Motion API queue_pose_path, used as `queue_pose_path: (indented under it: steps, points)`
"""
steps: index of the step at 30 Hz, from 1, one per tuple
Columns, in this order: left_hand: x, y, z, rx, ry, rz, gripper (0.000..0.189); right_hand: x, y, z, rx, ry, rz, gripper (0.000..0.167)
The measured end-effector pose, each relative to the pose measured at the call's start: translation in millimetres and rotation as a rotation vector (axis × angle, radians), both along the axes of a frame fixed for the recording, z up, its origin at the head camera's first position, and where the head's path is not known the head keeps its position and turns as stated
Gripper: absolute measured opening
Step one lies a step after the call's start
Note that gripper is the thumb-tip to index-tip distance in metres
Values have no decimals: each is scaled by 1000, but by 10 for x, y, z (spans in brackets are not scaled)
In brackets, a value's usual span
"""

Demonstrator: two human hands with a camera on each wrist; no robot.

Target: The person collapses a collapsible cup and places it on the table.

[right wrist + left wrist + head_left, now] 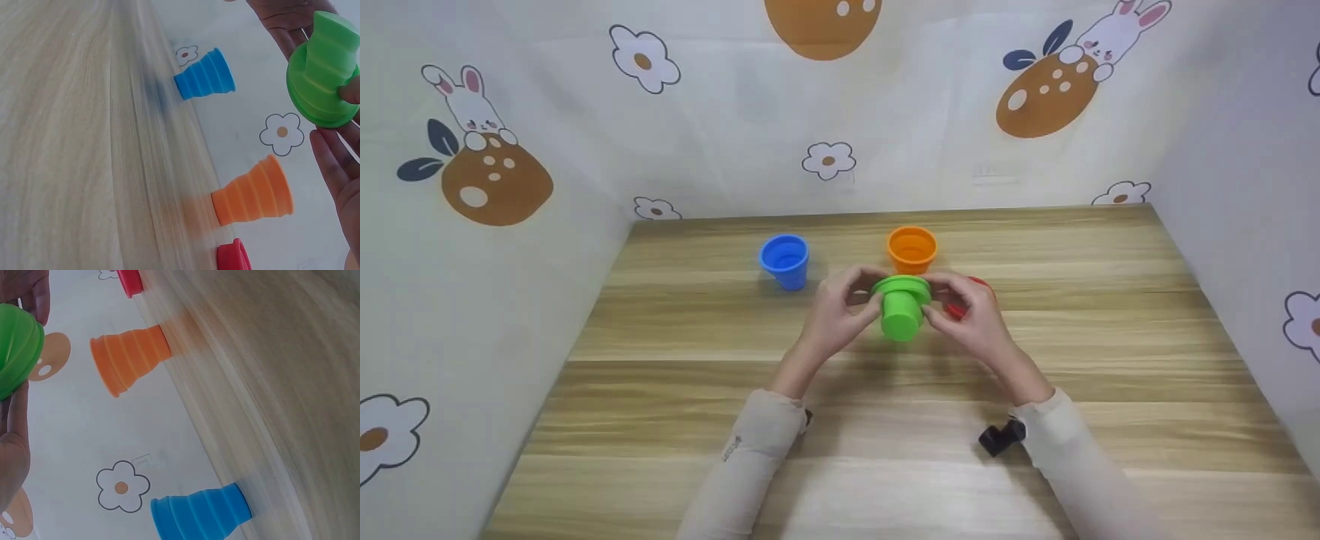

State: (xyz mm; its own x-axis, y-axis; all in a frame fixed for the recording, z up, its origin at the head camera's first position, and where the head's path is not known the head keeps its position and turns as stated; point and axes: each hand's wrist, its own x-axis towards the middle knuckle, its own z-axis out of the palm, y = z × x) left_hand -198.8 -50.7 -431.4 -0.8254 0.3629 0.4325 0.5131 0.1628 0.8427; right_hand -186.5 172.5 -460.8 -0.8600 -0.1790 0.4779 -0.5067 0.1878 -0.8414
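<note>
Both hands hold a green collapsible cup (901,319) above the table, its narrow base tilted toward me. Part of its ribbed wall is folded in near the wide rim, as the right wrist view shows on the green cup (332,62). My left hand (840,309) pinches the rim side from the left between thumb and fingers. From the right, my right hand (976,321) grips the opposite side, its thumb against the wall. Behind the right hand sits a low red cup (232,257), mostly hidden in the head view.
An orange cup (913,247) stands extended just beyond the green one. A blue cup (785,259), also extended, stands to the left. Patterned cloth (735,135) rises behind the wooden table (675,405) and along both sides. A black device (1001,437) is at the right cuff.
</note>
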Motion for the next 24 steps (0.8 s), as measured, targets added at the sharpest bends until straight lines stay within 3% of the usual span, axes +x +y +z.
queue_pose_path:
  steps: [12, 24]
  points:
    - [-3, -8, -21, -15, -60, -13, 26, -17, -12, 4, 38, 82, -24, 33]
    - [-8, 5, -20, -90, -107, -45, 27, -47, 3, -32, 76, 166, -34, 32]
